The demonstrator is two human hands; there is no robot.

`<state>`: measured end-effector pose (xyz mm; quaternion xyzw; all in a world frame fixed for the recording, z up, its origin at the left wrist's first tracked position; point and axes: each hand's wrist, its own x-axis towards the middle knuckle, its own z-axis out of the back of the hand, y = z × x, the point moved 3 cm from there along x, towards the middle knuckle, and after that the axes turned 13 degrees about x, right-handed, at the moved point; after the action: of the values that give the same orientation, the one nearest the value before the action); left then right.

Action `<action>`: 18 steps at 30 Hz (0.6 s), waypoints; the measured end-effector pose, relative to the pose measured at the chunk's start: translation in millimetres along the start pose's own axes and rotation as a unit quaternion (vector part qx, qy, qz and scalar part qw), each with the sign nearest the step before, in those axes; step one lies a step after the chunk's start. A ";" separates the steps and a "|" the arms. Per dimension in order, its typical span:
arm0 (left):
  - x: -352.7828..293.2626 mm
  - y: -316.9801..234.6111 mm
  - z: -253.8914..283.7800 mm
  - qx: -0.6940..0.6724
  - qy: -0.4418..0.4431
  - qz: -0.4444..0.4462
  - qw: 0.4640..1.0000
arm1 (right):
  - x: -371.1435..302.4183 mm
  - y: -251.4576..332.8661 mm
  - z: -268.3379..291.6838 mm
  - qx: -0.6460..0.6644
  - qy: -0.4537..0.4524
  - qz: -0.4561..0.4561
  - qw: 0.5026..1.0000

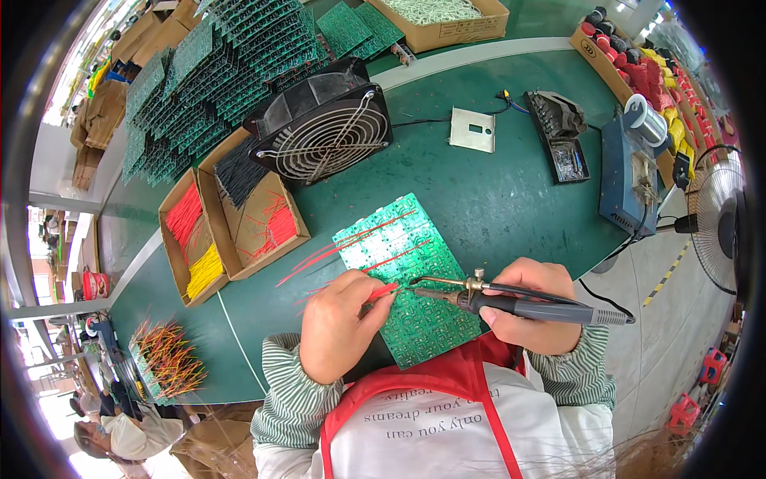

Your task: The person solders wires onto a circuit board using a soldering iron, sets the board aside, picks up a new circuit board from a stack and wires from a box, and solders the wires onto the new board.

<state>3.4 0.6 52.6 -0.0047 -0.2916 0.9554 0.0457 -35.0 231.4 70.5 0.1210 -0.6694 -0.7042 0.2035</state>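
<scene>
A green circuit board panel point(427, 323) lies tilted on the bench in front of me, its near edge against my apron. Several red wires point(383, 229) stand out from its upper part toward the left. My left hand point(341, 319) pinches a red wire point(384, 292), its end at the middle of the panel. In my right hand point(533, 307) is a grey and black soldering iron point(550, 309) with a brass wire-feed tube point(447, 280) along its top. The iron's tip points left, close to that wire end; whether they touch I cannot tell.
Cardboard trays point(231, 267) of red, yellow and black wires stand left of a black metal fan point(327, 132). Behind them are stacked circuit boards point(231, 72). A blue soldering station point(626, 180) with a solder spool point(645, 120) sits right, near a black tool box point(558, 132). Wired boards point(167, 361) lie lower left.
</scene>
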 end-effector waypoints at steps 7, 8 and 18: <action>2.7 1.1 0.3 -0.009 0.006 -0.006 1.000 | 2.5 3.1 2.6 -0.018 0.001 0.018 1.000; 2.5 0.9 1.0 -0.005 0.005 -0.005 1.000 | 2.8 3.9 2.9 -0.014 0.003 0.024 1.000; -3.8 22.2 48.4 0.134 -0.120 0.107 0.978 | -4.9 4.8 10.7 -0.027 -0.009 0.037 0.999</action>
<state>3.6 -45.1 80.4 0.0856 -0.1624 0.9787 -0.0916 -34.8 243.1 75.6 0.0839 -0.6557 -0.7152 0.2270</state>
